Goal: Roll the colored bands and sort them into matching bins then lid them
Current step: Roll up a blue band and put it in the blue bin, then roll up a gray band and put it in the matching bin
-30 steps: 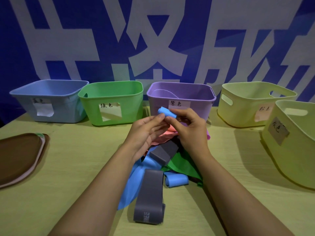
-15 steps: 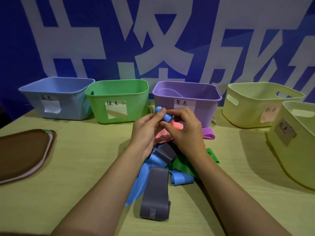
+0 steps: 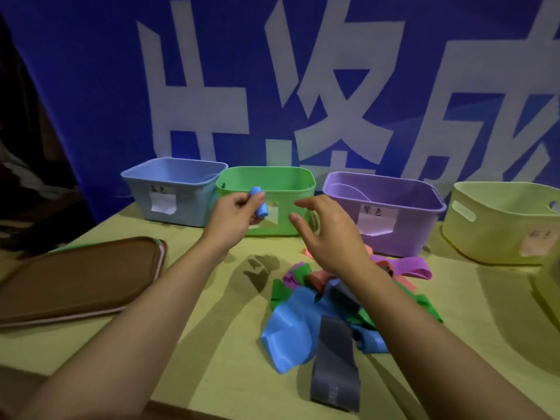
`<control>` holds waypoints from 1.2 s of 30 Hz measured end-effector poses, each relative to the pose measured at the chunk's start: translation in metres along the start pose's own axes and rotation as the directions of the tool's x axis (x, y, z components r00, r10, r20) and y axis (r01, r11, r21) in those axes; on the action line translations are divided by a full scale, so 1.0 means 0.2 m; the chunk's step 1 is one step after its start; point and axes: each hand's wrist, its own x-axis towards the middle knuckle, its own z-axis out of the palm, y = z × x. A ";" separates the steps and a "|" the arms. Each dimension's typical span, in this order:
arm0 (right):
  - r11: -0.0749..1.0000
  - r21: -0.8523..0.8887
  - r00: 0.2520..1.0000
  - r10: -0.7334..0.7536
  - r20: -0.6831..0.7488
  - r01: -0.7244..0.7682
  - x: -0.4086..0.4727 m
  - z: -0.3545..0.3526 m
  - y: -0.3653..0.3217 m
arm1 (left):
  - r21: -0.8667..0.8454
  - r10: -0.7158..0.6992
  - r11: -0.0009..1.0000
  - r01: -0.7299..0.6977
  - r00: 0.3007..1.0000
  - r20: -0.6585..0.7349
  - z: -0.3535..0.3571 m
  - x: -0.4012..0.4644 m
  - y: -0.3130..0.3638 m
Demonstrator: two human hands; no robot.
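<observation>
My left hand point(image 3: 235, 215) holds a small rolled blue band point(image 3: 258, 202) in front of the green bin point(image 3: 266, 204), just right of the blue bin point(image 3: 172, 192). My right hand point(image 3: 327, 234) hovers with fingers apart and nothing in it, above the loose pile of bands point(image 3: 327, 301). In the pile lie a flat blue band point(image 3: 291, 331), a grey band point(image 3: 335, 374), green, pink and purple ones. The purple bin point(image 3: 385, 213) and a pale yellow bin point(image 3: 503, 222) stand to the right.
A stack of brown lids point(image 3: 75, 277) lies at the left on the yellow-green table point(image 3: 212, 344). A second pale yellow bin point(image 3: 550, 286) is cut off at the right edge. A blue banner with white characters hangs behind the bins.
My right hand let go of the blue roll and drew apart. The left hand carried the roll left toward the blue bin. The view turned left.
</observation>
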 end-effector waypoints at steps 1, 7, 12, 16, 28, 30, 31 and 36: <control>1.000 -0.003 1.000 -0.007 0.012 0.007 0.02 0.02 -0.04 | 0.031 0.016 0.999 -0.015 0.999 -0.036 -0.06 0.04 0.02; 0.998 -0.030 0.994 -0.055 0.099 0.058 0.15 0.14 -0.19 | 0.363 0.098 0.932 -0.010 0.970 -0.224 -0.43 0.39 0.10; 0.989 -0.089 0.977 -0.100 0.189 0.119 0.24 0.21 -0.20 | 0.616 0.052 0.783 0.087 0.978 -0.204 -0.62 0.67 0.08; 0.985 -0.117 0.972 -0.101 0.214 0.128 0.26 0.24 -0.13 | 0.678 -0.013 0.718 0.157 0.977 -0.212 -0.66 0.82 -0.01; 0.988 -0.132 0.967 -0.041 0.251 0.076 0.22 0.31 -0.03 | 0.789 -0.007 0.601 0.129 0.988 -0.155 -0.66 0.83 -0.11; 0.988 -0.136 0.970 -0.037 0.241 0.071 0.22 0.29 -0.03 | 0.742 0.024 0.662 0.105 0.987 -0.161 -0.63 0.78 -0.08; 0.988 -0.138 0.971 -0.033 0.237 0.067 0.21 0.28 -0.03 | 0.721 0.046 0.687 0.087 0.986 -0.163 -0.62 0.75 -0.07; 0.986 -0.162 0.968 0.002 0.251 0.040 0.14 0.18 -0.05 | 0.619 0.114 0.785 -0.001 0.983 -0.142 -0.51 0.52 0.03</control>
